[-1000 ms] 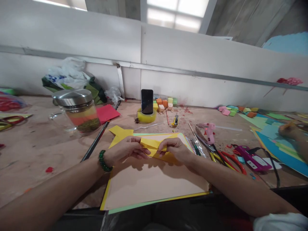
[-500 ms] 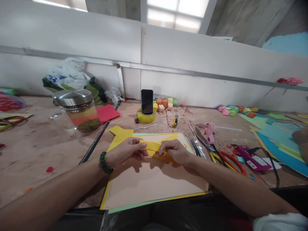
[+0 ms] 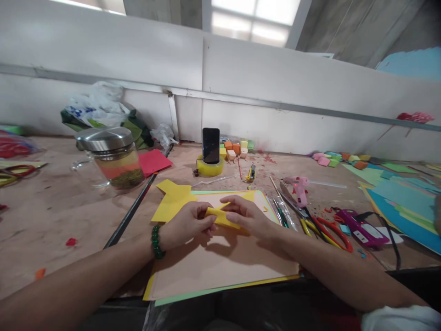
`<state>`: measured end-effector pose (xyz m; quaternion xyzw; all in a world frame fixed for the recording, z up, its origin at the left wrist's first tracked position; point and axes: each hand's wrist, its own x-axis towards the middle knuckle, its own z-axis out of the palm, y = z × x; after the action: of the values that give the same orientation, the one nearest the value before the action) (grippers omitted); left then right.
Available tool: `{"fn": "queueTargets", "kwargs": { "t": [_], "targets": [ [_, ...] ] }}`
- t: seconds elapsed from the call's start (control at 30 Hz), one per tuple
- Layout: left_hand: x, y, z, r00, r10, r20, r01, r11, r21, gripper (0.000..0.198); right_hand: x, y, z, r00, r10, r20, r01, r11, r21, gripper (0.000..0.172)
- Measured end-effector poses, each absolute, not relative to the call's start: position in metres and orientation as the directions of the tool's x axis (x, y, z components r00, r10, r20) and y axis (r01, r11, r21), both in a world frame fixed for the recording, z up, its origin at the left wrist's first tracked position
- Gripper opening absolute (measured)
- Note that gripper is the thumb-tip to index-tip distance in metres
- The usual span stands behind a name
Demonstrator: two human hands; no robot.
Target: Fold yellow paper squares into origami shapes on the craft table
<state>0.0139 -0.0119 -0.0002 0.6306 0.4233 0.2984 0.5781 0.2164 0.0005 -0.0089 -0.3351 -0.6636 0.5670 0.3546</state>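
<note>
My left hand (image 3: 188,223), with a green bead bracelet (image 3: 156,240) on its wrist, and my right hand (image 3: 246,214) meet over a small folded yellow paper piece (image 3: 223,218). Both hands pinch it with closed fingers, the left at its left end, the right on top and at its right side. The piece hovers just above a stack of paper sheets (image 3: 213,264) with a peach sheet on top. A loose yellow paper scrap (image 3: 171,199) lies just left of the hands.
A lidded glass jar (image 3: 112,157) stands at the left by a black rod (image 3: 132,209). A phone (image 3: 211,145) stands on a yellow tape roll. Scissors (image 3: 327,228), a pink glue gun (image 3: 299,189), a purple tool (image 3: 360,226) and coloured papers (image 3: 401,197) lie right.
The hands moved closer together and the yellow piece became more compactly folded. My left hand shifted right. Another person's hand at the far right edge withdrew out of view.
</note>
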Motion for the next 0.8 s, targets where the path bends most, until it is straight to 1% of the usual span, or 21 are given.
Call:
{"fn": "queueTargets", "kwargs": {
  "t": [0.07,0.13,0.27,0.37,0.47,0.53,0.67,0.8],
  "targets": [
    [0.018,-0.016,-0.002,0.472,0.877,-0.087,0.189,-0.004,0.982,0.028,0.213,-0.002,-0.01,-0.574,0.819,0.023,0.107,0.103,-0.989,0.032],
    [0.02,-0.018,-0.002,0.467,0.882,-0.064,0.155,-0.01,0.988,0.028,0.212,-0.002,-0.011,-0.59,0.808,-0.002,0.126,0.089,-0.988,0.036],
    [0.015,-0.015,0.002,0.435,0.897,-0.08,0.061,0.059,0.996,0.031,0.214,0.002,-0.009,-0.54,0.841,-0.016,0.058,0.019,-0.998,0.045],
    [0.01,-0.013,0.007,0.447,0.887,-0.119,0.022,0.122,0.992,0.031,0.216,0.005,-0.007,-0.561,0.827,-0.04,0.041,-0.02,-0.999,0.048],
    [0.009,-0.014,0.01,0.454,0.882,-0.123,-0.002,0.139,0.99,0.029,0.217,0.005,-0.008,-0.586,0.809,-0.043,0.051,-0.016,-0.999,0.047],
    [0.008,-0.015,0.011,0.453,0.883,-0.122,0.01,0.132,0.991,0.026,0.217,0.005,-0.009,-0.6,0.799,-0.036,0.056,-0.004,-0.998,0.047],
    [0.01,-0.016,0.011,0.45,0.889,-0.084,0.083,0.052,0.995,0.024,0.219,0.006,-0.011,-0.621,0.783,-0.017,0.092,0.052,-0.994,0.046],
    [0.012,-0.015,0.008,0.445,0.893,-0.065,0.151,-0.003,0.989,0.016,0.219,0.007,-0.01,-0.652,0.758,-0.016,0.144,0.103,-0.984,0.048]
  ]
}}
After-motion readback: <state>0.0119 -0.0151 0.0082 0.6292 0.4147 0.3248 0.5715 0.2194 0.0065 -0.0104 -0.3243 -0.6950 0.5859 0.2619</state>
